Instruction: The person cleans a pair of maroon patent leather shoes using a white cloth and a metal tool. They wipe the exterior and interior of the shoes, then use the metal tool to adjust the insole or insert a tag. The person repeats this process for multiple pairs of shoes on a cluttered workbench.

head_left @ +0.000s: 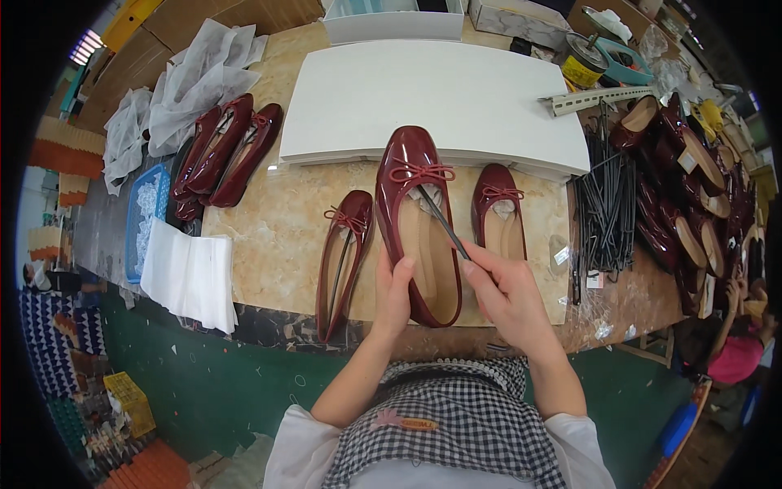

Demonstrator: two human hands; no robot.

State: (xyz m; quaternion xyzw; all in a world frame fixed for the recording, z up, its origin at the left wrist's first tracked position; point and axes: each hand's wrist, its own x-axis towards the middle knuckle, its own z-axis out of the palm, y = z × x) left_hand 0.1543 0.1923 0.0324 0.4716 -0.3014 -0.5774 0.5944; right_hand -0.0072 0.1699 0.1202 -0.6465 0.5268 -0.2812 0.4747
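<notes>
My left hand (394, 295) grips the side of a dark red patent ballet flat (407, 149) with a thin bow, its toe pointing away from me. Between the thumb and fingers of my right hand (509, 297) is a thin black shoe stick (440, 218), its far end inside the shoe near crumpled white paper. To the left lies a matching flat (365, 204) with a similar dark stick (338, 273) along its inside. Another flat (494, 181), with paper in its toe, rests on the right, partly hidden by my right hand.
A stack of white board (440, 94) lies behind the shoes. Several finished-looking flats (224, 151) and a blue basket (134, 224) stand left, near white tissue sheets (191, 269). On the right are a bundle of black sticks (604, 204) and a heap of red flats (680, 196). Another person (733, 346) is far right.
</notes>
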